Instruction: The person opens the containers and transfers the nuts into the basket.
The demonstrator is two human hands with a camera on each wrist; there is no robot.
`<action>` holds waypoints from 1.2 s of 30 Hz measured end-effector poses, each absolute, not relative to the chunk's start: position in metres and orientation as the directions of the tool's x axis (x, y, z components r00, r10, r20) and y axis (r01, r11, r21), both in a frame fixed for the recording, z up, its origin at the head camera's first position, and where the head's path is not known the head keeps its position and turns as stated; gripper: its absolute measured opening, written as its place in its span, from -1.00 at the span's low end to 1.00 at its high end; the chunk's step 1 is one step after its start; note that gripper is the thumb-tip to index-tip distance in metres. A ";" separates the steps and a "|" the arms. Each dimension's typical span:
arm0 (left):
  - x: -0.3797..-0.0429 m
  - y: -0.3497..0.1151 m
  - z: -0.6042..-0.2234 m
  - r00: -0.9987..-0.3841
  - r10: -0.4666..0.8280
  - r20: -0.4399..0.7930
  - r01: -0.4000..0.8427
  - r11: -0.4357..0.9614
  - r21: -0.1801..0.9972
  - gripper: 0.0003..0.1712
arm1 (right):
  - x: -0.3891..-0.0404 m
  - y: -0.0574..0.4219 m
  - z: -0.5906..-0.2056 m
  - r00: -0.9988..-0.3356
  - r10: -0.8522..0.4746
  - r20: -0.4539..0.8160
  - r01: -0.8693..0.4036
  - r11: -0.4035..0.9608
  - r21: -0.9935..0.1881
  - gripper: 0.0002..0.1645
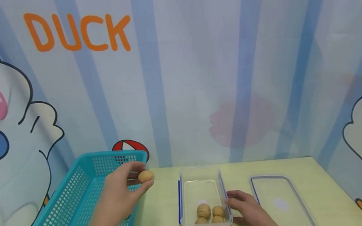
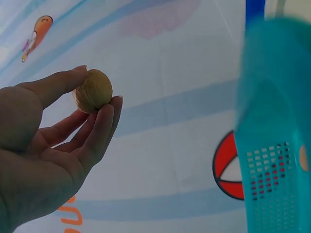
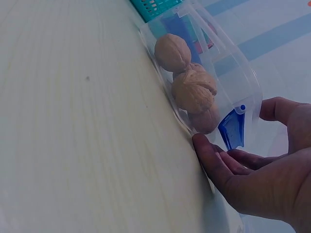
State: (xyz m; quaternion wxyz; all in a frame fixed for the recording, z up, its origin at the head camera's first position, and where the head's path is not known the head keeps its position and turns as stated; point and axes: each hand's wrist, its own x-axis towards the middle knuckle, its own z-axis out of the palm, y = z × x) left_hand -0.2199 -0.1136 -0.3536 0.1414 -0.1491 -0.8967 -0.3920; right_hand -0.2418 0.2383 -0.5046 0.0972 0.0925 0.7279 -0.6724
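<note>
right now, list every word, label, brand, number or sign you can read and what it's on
"DUCK": orange capitals on the striped backdrop.
Orange strokes on the backdrop in the left wrist view: cut off by the bottom edge, not readable.
Pale patch seen at the clear lid: no text can be made out.
Teal basket, clear box, walnuts: no readable text.
</note>
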 end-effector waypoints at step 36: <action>-0.276 -0.232 -0.439 -0.981 0.120 0.154 0.187 0.802 0.568 -0.61 | -0.241 0.241 -0.504 -0.965 -0.001 -0.261 0.260 0.073 -0.963 -0.30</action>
